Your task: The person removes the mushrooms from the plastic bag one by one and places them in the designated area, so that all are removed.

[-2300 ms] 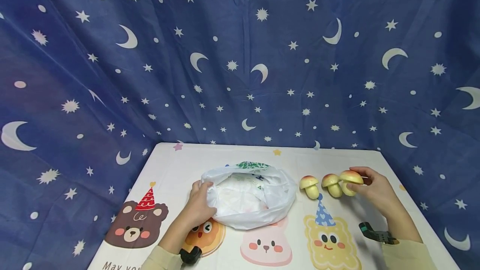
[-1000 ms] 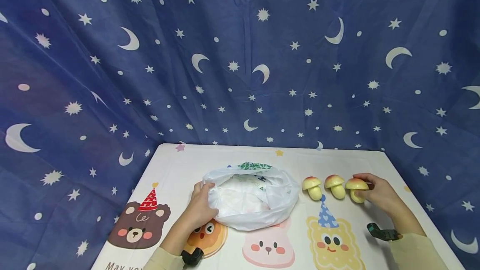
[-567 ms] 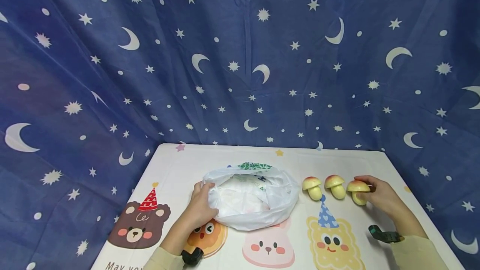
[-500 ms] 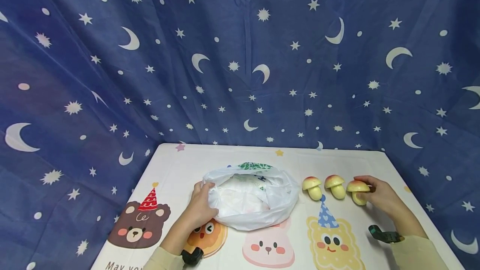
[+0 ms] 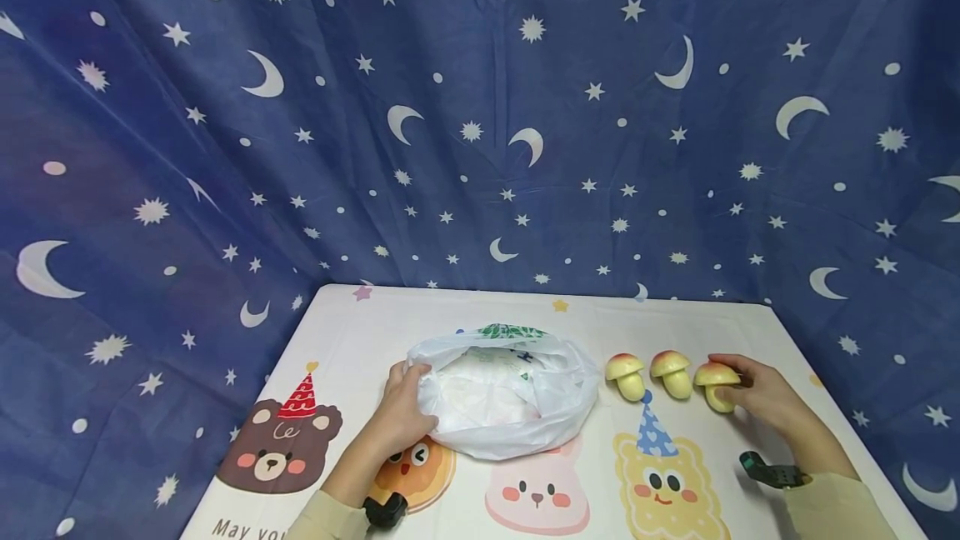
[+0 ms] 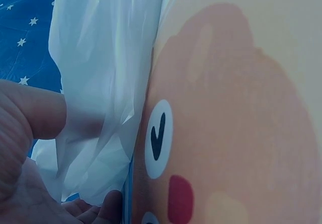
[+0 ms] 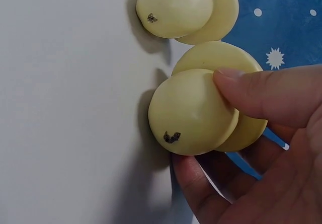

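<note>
A white plastic bag [image 5: 517,432] with green print lies open-mouthed at the middle of the table. My left hand [image 5: 401,411] grips its left rim; in the left wrist view the thumb [image 6: 40,113] presses on the thin plastic [image 6: 108,58], with the fingers behind. To the right, three toy mushrooms with yellow stems and red-tinged caps stand in a row: the left one [image 5: 625,375], the middle one [image 5: 672,373] and the right one [image 5: 715,382]. My right hand [image 5: 761,390] holds the right mushroom [image 7: 193,113] between thumb and fingers. A neighbouring mushroom [image 7: 176,7] sits just beyond it.
The white tablecloth [image 5: 600,490] bears printed figures: a brown bear [image 5: 273,452], a pink rabbit [image 5: 536,494] and a yellow biscuit [image 5: 667,490]. A blue curtain [image 5: 480,107] with moons and stars hangs behind the table and along its sides.
The right hand has moved the right mushroom rightward, away from the middle one it touched, so that the three stand apart. In the last half second little moves. The left hand stays on the bag.
</note>
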The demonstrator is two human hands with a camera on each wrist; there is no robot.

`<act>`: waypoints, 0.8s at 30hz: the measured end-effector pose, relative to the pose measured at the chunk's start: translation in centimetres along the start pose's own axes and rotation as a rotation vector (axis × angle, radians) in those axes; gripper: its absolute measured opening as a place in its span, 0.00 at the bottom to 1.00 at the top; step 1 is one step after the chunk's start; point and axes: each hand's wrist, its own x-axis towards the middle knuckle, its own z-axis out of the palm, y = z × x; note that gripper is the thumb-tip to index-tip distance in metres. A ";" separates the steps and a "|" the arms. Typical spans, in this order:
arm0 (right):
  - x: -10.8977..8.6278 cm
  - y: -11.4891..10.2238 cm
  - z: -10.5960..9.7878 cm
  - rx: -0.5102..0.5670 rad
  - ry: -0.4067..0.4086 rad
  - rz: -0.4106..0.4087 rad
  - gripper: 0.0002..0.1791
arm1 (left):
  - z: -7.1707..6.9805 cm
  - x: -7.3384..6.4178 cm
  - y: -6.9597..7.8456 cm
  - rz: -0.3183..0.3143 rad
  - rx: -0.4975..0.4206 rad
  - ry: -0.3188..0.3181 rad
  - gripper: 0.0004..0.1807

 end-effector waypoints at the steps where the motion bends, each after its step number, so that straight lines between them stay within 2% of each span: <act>1: 0.0 0.0 0.0 -0.001 -0.001 -0.002 0.39 | 0.0 0.0 0.0 0.000 0.001 0.000 0.46; 15: -0.2 0.5 -0.2 0.017 0.003 -0.002 0.41 | 0.1 0.1 -0.2 0.013 0.004 0.003 0.46; 24: -0.8 0.3 -0.7 0.019 -0.004 0.010 0.42 | -0.1 0.2 -0.2 -0.003 -0.018 -0.008 0.46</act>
